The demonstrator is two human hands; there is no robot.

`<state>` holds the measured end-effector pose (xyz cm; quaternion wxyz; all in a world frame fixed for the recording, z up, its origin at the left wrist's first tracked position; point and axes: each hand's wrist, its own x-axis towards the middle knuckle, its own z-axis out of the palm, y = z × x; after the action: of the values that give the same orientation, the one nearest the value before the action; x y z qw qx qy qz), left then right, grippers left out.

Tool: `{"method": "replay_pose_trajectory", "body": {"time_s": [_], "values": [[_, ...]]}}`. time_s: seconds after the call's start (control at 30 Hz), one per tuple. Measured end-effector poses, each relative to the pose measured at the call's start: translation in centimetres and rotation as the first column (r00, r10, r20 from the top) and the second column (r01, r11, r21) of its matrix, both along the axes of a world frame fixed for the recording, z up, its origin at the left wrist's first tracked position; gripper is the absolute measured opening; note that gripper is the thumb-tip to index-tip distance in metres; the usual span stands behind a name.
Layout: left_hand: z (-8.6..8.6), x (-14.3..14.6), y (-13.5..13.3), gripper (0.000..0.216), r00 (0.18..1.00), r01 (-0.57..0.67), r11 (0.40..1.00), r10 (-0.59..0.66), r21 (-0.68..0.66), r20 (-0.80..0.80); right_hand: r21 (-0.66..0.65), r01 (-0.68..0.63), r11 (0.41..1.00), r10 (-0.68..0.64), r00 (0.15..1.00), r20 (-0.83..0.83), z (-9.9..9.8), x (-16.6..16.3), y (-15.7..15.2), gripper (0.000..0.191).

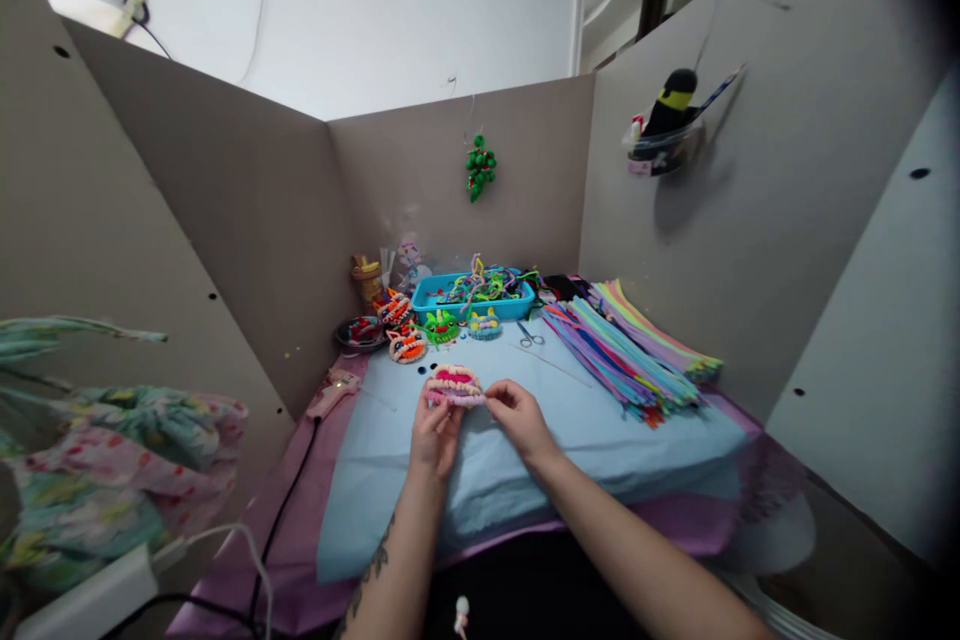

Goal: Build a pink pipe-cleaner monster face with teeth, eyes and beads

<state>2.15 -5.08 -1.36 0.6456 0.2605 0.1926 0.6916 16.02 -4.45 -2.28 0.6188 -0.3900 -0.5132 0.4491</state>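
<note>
A pink and cream pipe-cleaner piece [454, 382], shaped like an open mouth with rows of pale bumps, is held above the blue cloth. My left hand [435, 435] grips it from below on its left side, thumb and fingers closed. At its right end my right hand [519, 420] pinches the lilac edge between thumb and forefinger. Two small dark discs [427, 368] lie just behind it. Farther back sit finished-looking fuzzy pieces: an orange one [407, 346], a green one [441, 327] and a blue-yellow one [484, 324].
A blue tray [420, 298] of tangled pipe cleaners stands at the back. Scissors [531, 336] lie before it. Bundles of pipe cleaners [622, 350] fill the right side. A pink glue gun [334, 394] with a black cord rests at left. Grey panels [457, 170] enclose the table.
</note>
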Motion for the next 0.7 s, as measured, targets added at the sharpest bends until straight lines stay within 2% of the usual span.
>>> {"method": "replay_pose_trajectory", "body": {"time_s": [0.23,0.5,0.7], "values": [[-0.07,0.01,0.03,0.046,1.000,-0.020,0.999,0.020,0.029,-0.008,-0.022,-0.063,0.998,0.064,0.997,0.034,0.14,0.08,0.00,0.007],[0.17,0.05,-0.18,0.045,0.999,-0.017,0.999,0.018,0.028,-0.030,-0.037,-0.008,0.999,0.008,1.000,-0.006,-0.17,0.08,0.60,0.012],[-0.27,0.19,0.08,0.047,0.996,-0.075,0.997,0.076,0.008,-0.044,-0.010,0.004,1.000,-0.004,1.000,0.004,-0.45,-0.27,0.58,0.015]]}}
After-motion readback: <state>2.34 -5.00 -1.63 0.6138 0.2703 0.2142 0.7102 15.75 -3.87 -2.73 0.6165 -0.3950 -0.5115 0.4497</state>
